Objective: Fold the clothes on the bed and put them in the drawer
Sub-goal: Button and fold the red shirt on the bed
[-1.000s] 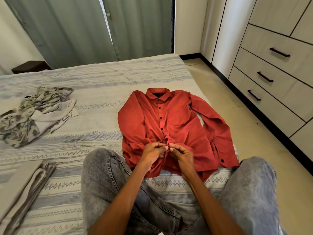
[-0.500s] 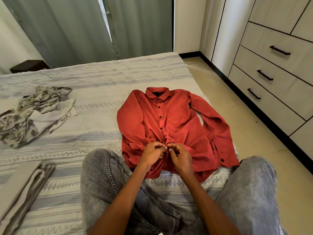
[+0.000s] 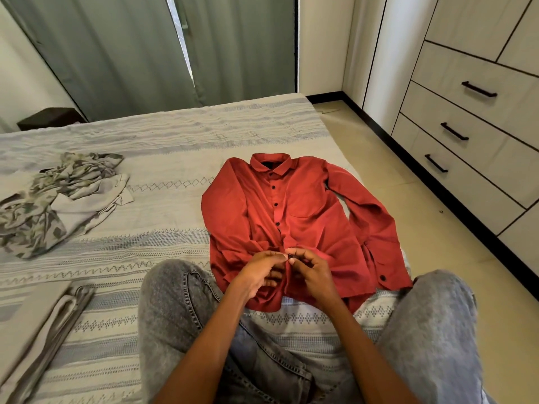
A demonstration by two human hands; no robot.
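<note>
A wide bed (image 3: 180, 135) covered with a pale grey and white striped woven spread carries a red long-sleeved button-up shirt (image 3: 309, 211), lying front-up and spread flat near its right edge. Well apart to the left lies a crumpled heap of grey and camouflage-patterned clothes (image 3: 55, 199). At the near left corner rests a flat, folded beige-grey cloth (image 3: 32, 322).

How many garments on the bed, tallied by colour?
Red: 1, the red shirt, both hands pinching its placket, left hand, right hand
Camouflage: 1, the crumpled camouflage garment
Grey: 1, the folded grey garment
Total: 3
</note>
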